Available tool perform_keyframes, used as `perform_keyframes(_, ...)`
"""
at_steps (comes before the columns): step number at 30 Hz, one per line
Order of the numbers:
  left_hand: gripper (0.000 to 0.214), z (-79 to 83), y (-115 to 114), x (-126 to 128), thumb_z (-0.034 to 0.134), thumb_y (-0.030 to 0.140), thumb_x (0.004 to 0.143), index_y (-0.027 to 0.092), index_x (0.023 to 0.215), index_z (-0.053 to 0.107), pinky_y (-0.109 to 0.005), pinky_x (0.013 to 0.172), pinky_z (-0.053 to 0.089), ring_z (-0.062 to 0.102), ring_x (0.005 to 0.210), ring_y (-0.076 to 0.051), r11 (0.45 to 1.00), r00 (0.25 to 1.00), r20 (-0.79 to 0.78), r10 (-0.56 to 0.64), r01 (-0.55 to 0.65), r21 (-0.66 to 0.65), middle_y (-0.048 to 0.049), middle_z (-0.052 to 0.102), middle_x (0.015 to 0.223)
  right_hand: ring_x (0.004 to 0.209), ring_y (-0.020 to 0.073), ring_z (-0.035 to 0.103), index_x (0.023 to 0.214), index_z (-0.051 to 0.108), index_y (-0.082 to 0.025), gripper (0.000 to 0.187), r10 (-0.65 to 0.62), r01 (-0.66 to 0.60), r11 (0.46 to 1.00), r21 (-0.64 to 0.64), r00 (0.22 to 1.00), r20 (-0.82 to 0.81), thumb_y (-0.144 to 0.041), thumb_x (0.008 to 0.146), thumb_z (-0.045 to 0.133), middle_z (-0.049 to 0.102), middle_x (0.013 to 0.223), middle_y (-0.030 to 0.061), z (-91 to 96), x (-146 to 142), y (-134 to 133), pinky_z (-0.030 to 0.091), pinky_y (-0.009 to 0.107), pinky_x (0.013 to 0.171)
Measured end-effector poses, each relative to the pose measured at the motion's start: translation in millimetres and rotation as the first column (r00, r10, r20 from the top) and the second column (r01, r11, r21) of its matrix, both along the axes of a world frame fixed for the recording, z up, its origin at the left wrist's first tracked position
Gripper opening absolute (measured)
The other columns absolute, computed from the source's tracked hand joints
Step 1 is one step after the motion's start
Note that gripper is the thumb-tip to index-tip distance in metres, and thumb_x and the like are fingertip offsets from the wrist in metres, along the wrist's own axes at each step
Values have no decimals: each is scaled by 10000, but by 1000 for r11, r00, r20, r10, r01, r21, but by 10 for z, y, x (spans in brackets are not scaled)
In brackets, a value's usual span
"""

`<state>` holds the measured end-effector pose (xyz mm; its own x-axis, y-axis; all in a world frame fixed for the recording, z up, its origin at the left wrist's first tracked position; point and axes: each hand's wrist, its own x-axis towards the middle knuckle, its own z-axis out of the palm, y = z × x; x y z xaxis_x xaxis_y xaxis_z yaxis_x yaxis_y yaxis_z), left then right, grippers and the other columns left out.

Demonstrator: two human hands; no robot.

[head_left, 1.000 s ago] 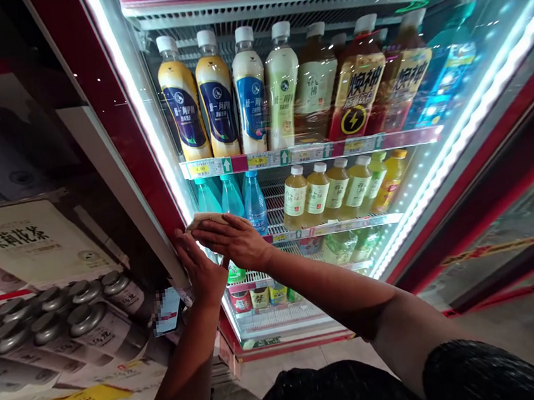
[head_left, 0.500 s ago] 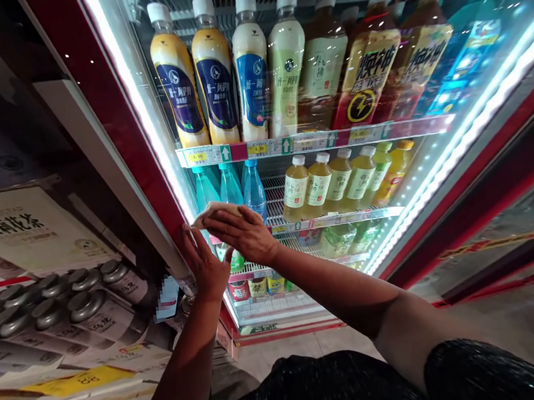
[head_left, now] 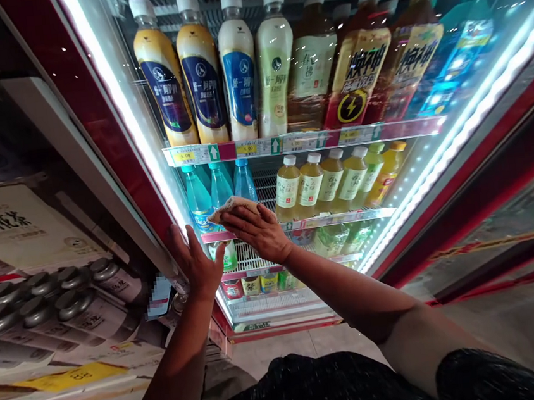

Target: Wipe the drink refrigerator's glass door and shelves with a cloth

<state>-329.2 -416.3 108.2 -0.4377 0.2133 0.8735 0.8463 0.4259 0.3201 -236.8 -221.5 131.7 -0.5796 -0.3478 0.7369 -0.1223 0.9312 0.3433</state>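
Note:
A light-coloured cloth (head_left: 233, 204) lies under the fingers of my right hand (head_left: 261, 231), which presses it flat on what looks like the glass door of a lit drinks fridge. Blue bottles (head_left: 221, 189) stand behind the cloth, partly covered by it. To the left, my left hand (head_left: 200, 261) is spread, its fingertips resting at the red door frame (head_left: 139, 191) and the glass edge. Nothing shows in that hand, and a gap separates it from the cloth.
Large bottles (head_left: 237, 69) line the upper fridge shelf, with smaller tea bottles (head_left: 312, 186) below. Several grey-lidded canisters (head_left: 75, 303) crowd a display at the left, under a pale box (head_left: 22, 229). Light strips run down both fridge sides.
My right hand and the cloth have moved right across the glass, away from my left hand. The left fingers have spread apart. The view has shifted slightly.

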Motion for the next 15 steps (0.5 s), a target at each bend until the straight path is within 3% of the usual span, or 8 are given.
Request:
perform_keyframes(3, 977, 25, 63, 54, 698, 441, 898, 194, 1657, 134, -567, 1300, 136, 44, 1615, -366, 1000, 999, -44, 6, -5, 20, -224, 26, 1722, 1592, 83, 202, 1553, 444, -367, 474, 6, -6, 1000, 20, 1000, 19, -262, 1092, 415, 482, 1600, -129, -74, 99, 63, 24, 383, 1360)
perform_keyframes(6, 871, 70, 121, 138, 666, 444, 917, 207, 1639, 240, -572, 1305, 113, -35, 1615, -372, 1000, 1000, 3, 21, -21, 5, -169, -43, 1738, 1593, 72, 185, 1534, 479, -341, 457, 14, -15, 999, 43, 999, 35, -253, 1095, 384, 481, 1600, -126, -152, 196, 98, -3, 371, 1357)
perform_keyframes(12, 843, 91, 244, 276, 647, 439, 928, 235, 1641, 247, -602, 1300, 95, -101, 1609, -374, 998, 998, 39, 56, -54, -44, -123, -116, 1741, 1593, 91, 196, 1558, 429, -388, 483, -88, 88, 995, -37, 996, -12, -248, 1098, 381, 490, 1590, -128, -43, 246, 221, -95, 411, 1341)
perform_keyframes(15, 740, 52, 317, 317, 619, 412, 947, 236, 1610, 342, -631, 1289, 71, -122, 1602, -395, 994, 998, 23, 66, -64, -93, -104, -178, 1734, 1590, 81, 198, 1551, 434, -396, 479, -84, 84, 996, -18, 995, -45, -249, 1097, 393, 492, 1583, -147, -129, 310, 299, -121, 387, 1333)
